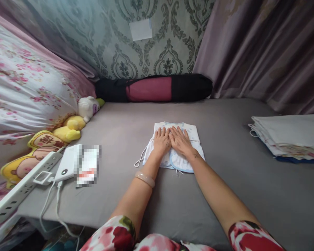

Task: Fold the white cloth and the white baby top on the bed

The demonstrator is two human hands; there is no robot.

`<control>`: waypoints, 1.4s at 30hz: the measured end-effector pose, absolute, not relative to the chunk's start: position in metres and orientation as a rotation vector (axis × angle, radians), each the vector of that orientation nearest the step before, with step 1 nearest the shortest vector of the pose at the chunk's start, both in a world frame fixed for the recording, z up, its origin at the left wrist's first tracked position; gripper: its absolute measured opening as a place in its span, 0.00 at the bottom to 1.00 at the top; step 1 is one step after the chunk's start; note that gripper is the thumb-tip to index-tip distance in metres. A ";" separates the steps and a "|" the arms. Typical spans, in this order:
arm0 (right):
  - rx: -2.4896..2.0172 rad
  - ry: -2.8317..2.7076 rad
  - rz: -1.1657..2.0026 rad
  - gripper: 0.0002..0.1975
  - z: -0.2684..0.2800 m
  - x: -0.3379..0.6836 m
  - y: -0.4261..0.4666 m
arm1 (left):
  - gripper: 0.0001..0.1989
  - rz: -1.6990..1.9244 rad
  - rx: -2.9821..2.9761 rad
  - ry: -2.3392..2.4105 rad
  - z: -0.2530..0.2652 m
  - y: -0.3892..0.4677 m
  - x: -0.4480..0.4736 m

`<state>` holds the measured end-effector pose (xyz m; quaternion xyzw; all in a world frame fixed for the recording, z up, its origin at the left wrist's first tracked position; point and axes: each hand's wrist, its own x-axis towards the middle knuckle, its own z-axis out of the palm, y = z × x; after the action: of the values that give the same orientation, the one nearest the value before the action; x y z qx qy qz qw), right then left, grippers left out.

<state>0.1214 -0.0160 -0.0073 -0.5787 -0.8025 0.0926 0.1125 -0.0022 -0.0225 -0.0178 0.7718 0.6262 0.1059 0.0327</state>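
Head view | left hand (pixel 161 141), right hand (pixel 180 140) flat, fingers spread, pressing folded baby garment (pixel 189 134) on bed (pixel 225 174), gripping nothing | garment likely soft, light; take by folded edges

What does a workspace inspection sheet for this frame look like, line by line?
Surface: grey bed sheet, smooth.
Job's things: small white baby garment with blue trim, lying flat, ties trailing at its left.
Hands: left hand and right hand side by side, palms flat on the garment.
Clutter: stack of folded cloth at right; plush toys at left; rolled black and pink bag by the wall.
Cables: white power strip, white power bank, white cords hanging off the edge.
Surroundings: patterned wallpaper, purple curtain, floral bedding.
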 end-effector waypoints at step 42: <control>-2.073 -1.964 0.059 0.27 -0.015 0.138 -0.014 | 0.27 0.510 2.297 2.041 -0.028 -0.009 -0.003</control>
<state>0.1378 -0.0142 -0.0153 -0.7185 -0.6805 0.0206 0.1423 -0.0028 -0.0094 -0.0280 0.7375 0.6551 0.1639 0.0134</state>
